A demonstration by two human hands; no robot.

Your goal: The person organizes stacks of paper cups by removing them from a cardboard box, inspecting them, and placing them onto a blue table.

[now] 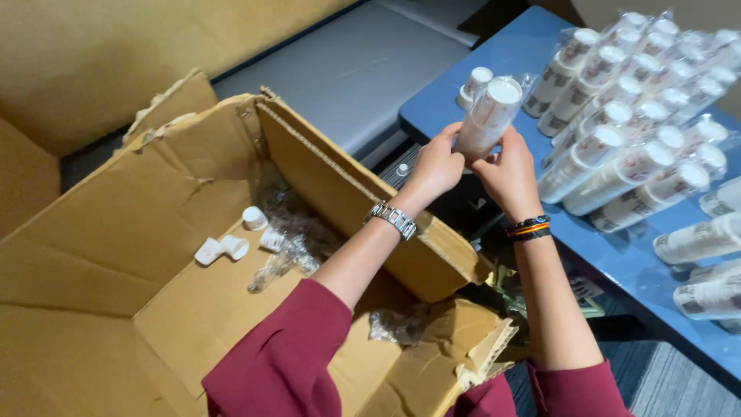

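Note:
Both my hands hold one plastic-wrapped stack of white paper cups (488, 114) above the near corner of the blue table (502, 54). My left hand (437, 164), with a metal watch on its wrist, grips the stack's lower end from the left. Beside it, my right hand (509, 171), wearing dark bracelets, grips it from the right. The stack tilts up and to the right. Behind it a single white cup (474, 83) stands on the table.
Several wrapped cup stacks (633, 147) lie side by side on the blue table at right. A large open cardboard box (193, 270) at left holds a few loose small cups (222, 247) and crumpled clear plastic (289, 243). A grey surface (363, 69) lies beyond.

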